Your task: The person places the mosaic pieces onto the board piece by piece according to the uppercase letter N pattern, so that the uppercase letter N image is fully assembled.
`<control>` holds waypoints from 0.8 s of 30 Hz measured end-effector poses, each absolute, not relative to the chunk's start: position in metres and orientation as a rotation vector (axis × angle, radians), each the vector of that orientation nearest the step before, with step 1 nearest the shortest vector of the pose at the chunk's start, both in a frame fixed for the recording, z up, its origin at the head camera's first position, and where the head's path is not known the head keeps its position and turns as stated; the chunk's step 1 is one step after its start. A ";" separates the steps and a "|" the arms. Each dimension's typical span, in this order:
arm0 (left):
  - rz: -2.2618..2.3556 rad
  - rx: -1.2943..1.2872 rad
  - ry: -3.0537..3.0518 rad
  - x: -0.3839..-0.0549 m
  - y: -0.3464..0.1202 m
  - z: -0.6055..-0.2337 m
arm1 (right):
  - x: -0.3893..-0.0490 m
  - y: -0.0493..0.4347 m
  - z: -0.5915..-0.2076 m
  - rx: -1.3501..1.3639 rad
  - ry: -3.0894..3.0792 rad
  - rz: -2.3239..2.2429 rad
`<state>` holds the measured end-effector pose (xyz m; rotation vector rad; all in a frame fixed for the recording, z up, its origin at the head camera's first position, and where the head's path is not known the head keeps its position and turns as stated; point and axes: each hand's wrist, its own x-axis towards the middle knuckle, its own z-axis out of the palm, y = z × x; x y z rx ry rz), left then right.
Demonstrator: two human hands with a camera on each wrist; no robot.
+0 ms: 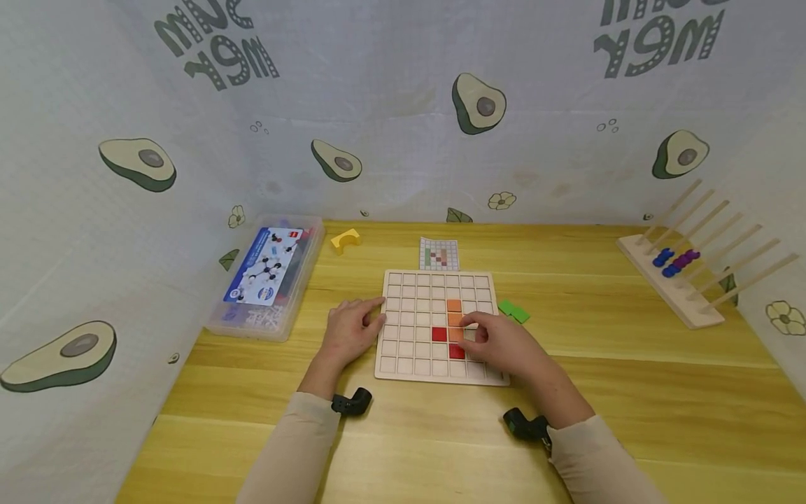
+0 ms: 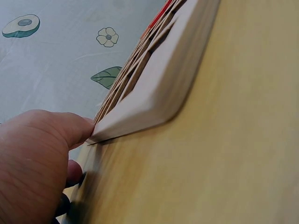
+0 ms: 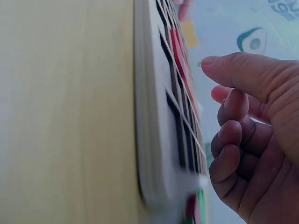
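Note:
A square wooden grid board (image 1: 408, 346) lies on the table, with several orange tiles (image 1: 454, 306) stacked in one column. One red tile (image 1: 439, 334) sits left of that column and another red tile (image 1: 456, 351) below it. My left hand (image 1: 350, 327) touches the board's left edge with thumb and fingertips. Over the board's right half hovers my right hand (image 1: 508, 343), thumb and index finger apart near the orange tiles. The right wrist view shows its other fingers loosely curled, nothing held. Green pieces (image 1: 513, 311) lie beside the board's right edge.
Behind the board lies a small printed grid card (image 1: 439, 245) with a coloured pattern. A clear plastic box (image 1: 294, 297) stands at the left, near a yellow arch block (image 1: 345, 241). To the right is a wooden peg stand (image 1: 699, 315) with blue and purple beads.

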<state>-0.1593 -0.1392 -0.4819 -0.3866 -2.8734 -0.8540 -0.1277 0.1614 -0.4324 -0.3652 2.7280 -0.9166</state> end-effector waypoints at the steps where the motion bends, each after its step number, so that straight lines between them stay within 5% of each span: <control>1: -0.852 -0.387 -2.875 -0.159 -0.139 -0.482 | -0.126 0.166 -0.431 -0.340 2.721 -0.916; 24: -0.861 -0.407 -2.861 -0.160 -0.141 -0.482 | -0.106 0.238 -0.435 -0.089 2.759 -0.847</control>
